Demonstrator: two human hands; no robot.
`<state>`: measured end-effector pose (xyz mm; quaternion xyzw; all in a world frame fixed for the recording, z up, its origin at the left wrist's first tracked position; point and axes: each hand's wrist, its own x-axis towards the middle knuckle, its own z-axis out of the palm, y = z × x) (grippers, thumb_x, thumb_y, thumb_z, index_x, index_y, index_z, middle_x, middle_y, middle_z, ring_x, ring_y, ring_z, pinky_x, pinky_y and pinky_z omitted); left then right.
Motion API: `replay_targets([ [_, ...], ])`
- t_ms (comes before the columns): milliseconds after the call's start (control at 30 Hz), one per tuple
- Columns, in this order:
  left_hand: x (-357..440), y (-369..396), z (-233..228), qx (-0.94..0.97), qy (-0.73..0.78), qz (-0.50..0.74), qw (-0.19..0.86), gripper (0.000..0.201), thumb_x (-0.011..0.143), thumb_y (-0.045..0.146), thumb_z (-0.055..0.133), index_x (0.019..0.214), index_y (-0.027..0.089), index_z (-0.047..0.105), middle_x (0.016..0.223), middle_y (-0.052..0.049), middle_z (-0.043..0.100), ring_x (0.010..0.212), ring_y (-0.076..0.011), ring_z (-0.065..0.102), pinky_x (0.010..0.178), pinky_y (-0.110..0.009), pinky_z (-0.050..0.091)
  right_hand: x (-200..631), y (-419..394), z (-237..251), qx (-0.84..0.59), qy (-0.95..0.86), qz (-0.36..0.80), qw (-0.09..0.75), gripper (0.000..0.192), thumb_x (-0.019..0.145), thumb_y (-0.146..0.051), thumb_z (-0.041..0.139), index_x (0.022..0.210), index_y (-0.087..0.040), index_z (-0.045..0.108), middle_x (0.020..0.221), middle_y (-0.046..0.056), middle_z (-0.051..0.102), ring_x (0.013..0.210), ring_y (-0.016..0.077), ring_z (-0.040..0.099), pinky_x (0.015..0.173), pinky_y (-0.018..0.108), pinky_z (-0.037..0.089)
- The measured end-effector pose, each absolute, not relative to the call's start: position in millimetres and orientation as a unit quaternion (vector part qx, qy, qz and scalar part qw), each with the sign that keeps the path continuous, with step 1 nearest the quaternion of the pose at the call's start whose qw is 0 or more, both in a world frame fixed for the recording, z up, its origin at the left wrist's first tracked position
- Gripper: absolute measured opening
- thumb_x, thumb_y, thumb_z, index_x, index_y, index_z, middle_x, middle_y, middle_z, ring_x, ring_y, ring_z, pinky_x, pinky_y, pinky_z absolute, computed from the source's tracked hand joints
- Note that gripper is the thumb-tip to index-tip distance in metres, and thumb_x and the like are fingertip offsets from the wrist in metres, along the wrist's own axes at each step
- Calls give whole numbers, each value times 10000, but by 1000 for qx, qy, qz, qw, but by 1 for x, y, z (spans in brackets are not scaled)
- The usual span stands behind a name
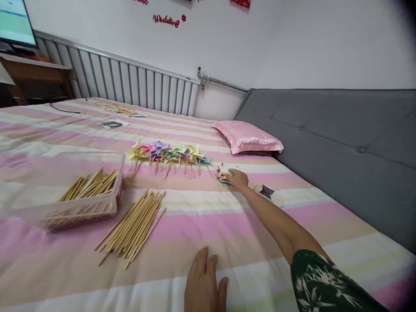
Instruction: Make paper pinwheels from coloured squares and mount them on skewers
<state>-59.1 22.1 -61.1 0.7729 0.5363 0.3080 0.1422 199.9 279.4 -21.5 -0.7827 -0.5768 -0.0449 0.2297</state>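
Right hand [238, 178] stretched out, fingers on a small stack of coloured paper squares [224, 173], grip unclear, left hand [203, 281] open and flat on the striped bedsheet [201, 216]

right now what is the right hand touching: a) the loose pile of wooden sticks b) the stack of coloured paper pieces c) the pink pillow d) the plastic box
b: the right hand is stretched out with its fingers resting on the stack of coloured paper pieces, beside the row of paper pinwheels, while the left hand lies flat on the striped sheet.
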Motion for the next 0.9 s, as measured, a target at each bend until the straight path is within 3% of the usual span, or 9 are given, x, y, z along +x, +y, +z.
replay_targets([
  [633, -60, 22, -59, 782, 535, 289, 137, 339, 764, 211, 492, 1048, 128, 657, 1214, -159, 597, 1114, -285, 555, 929, -433, 466, 203, 285, -20, -792, -542, 23, 279, 331, 777, -458, 519, 982, -275, 704, 1027, 4, 702, 926, 187, 620, 739, 240, 425],
  [900, -60, 24, -70, 785, 525, 302, 132, 348, 756, 211, 479, 1047, 135, 654, 1209, -164, 597, 1107, -294, 558, 916, -453, 471, 204, 286, -23, -800, -539, 15, 265, 384, 710, -430, 595, 1041, -256, 683, 1073, 7, 687, 972, 210, 605, 768, 255, 416],
])
